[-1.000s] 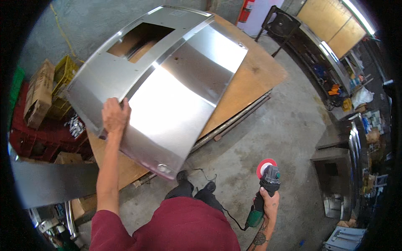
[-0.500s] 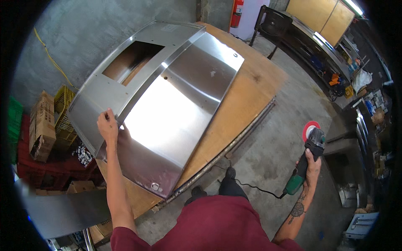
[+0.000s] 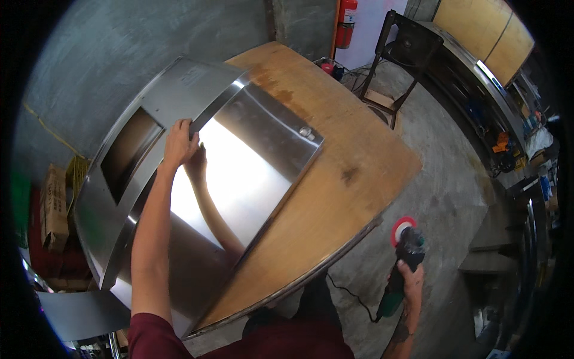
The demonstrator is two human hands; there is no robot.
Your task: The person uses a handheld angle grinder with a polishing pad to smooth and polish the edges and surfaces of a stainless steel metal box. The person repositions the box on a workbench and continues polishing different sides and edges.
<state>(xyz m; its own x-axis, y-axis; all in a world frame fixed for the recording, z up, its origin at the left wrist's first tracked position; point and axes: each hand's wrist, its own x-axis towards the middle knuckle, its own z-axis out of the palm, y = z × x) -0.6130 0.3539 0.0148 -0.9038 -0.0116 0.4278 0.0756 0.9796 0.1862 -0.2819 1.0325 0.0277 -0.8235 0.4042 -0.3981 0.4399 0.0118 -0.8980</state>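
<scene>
A large shiny steel panel (image 3: pixel 251 155) with a raised bend and a rectangular cut-out lies on a wooden table (image 3: pixel 347 173). My left hand (image 3: pixel 179 140) rests on the panel's raised ridge, fingers curled over its edge; its reflection shows in the polished face. My right hand (image 3: pixel 409 281) hangs low beside the table, gripping a green and black angle grinder (image 3: pixel 403 257) with a red disc pointing up. A black cord trails from the grinder toward my legs.
Cardboard boxes (image 3: pixel 54 203) and red crates stand at the left on the concrete floor. A black metal frame (image 3: pixel 400 54) and a red fire extinguisher (image 3: pixel 345 24) stand beyond the table. A cluttered workbench (image 3: pixel 502 107) runs along the right.
My left hand has moved from the panel's near edge up onto its raised ridge. The view has swung, and the grinder in my right hand sits lower beside the table.
</scene>
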